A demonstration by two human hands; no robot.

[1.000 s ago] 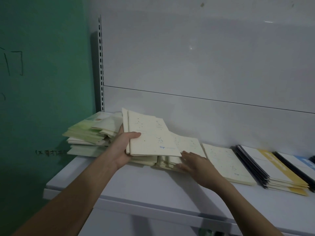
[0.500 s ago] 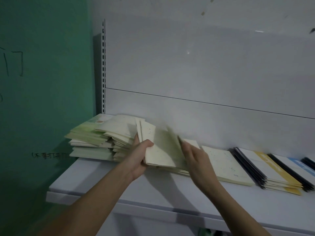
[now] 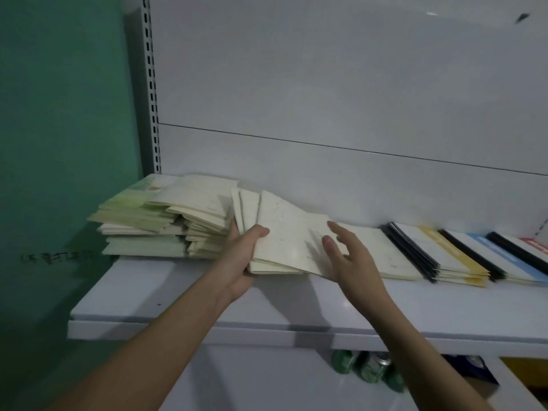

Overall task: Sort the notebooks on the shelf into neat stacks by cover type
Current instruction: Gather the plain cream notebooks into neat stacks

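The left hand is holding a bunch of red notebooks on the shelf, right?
Not quite. In the head view the left hand holds cream notebooks, not red ones, on the shelf. The rest is right.

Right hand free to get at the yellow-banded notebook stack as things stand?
Probably yes. The right hand is open, holding nothing, and the yellow-banded stack lies just to its right on the shelf, with nothing standing between them.

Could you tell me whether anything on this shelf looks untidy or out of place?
Yes: the green and cream notebook pile at the shelf's left end is splayed, edges jutting unevenly. The cream notebooks gripped by the left hand are fanned apart.
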